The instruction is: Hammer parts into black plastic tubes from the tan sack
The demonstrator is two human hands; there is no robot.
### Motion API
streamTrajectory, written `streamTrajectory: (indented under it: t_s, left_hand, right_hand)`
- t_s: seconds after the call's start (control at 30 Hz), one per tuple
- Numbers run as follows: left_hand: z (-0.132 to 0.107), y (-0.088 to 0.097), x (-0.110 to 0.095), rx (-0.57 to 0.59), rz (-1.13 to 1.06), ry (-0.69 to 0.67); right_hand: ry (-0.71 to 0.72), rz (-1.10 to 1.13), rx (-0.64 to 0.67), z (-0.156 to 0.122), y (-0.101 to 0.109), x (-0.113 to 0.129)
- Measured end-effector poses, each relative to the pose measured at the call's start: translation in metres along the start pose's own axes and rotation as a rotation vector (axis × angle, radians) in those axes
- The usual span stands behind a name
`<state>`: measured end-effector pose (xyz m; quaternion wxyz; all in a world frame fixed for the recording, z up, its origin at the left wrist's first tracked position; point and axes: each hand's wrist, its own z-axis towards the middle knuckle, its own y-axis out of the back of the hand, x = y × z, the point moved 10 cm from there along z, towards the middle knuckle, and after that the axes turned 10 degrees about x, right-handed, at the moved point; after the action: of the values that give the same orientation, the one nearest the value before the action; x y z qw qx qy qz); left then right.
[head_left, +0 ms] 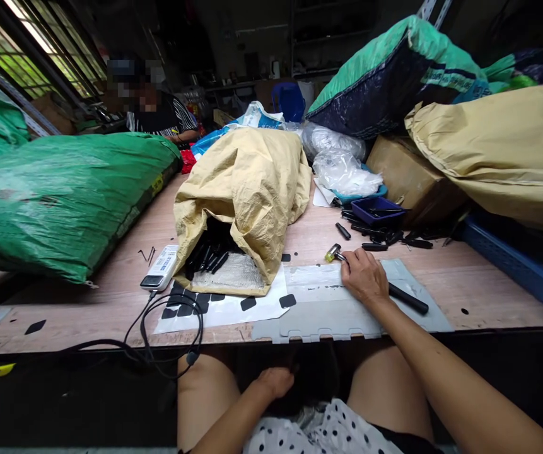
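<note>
My right hand (364, 277) rests on the table mat and is closed around a small hammer (408, 297). The hammer's black handle sticks out to the right of the hand, and its metal head with a yellowish face shows to the left. My left hand (278, 381) is low between my knees, below the table edge, with its fingers curled. Whatever it holds, if anything, is lost in the dark. A yellow cloth sack (252, 183) lies ahead, its mouth towards me, with several black slender pieces (212, 257) inside.
A grey mat (309, 315) lies under the hammer. Loose black pieces (378, 234) lie beside a purple tray (378, 217). A white power bank (160, 268) with a cable (171, 309) sits left. A green sack (63, 195) and a blue crate (517, 258) flank the table. A person (157, 113) sits opposite.
</note>
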<state>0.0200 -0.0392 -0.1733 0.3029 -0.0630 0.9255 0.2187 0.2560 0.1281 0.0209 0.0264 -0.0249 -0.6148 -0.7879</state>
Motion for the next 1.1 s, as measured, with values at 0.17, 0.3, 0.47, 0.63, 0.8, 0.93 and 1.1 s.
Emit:
streamTrajectory:
  t_s: [0.17, 0.3, 0.47, 0.63, 0.8, 0.93, 1.1]
  left_hand:
    - [-0.074, 0.019, -0.059, 0.280, -0.010, -0.243]
    - [-0.123, 0.157, -0.065, -0.170, -0.431, -0.428]
    - [-0.192, 0.315, 0.024, -1.423, -0.208, 0.224]
    - [-0.170, 0.343, 0.068, -1.317, -0.177, 0.631]
    - [-0.153, 0.334, 0.061, -1.297, -0.146, 0.710]
    - [-0.140, 0.308, 0.025, -1.336, 0.003, 0.657]
    - [-0.111, 0.270, -0.024, -1.228, 0.090, 0.481]
  right_hand:
    - [0.014, -0.039, 0.002, 0.000, 0.000, 0.002]
    - [0.013, -0.058, 0.001, -0.001, 0.000, 0.003]
    - [0.019, -0.044, 0.001, 0.000, -0.002, 0.003]
    - [0.020, -0.020, 0.010, 0.002, -0.004, 0.001]
    - [0.016, -0.025, 0.011, 0.002, -0.003, 0.001]
    - [0.013, -0.040, 0.009, 0.001, -0.002, 0.003]
    - [0.009, -0.040, 0.014, 0.001, 0.000, 0.003]
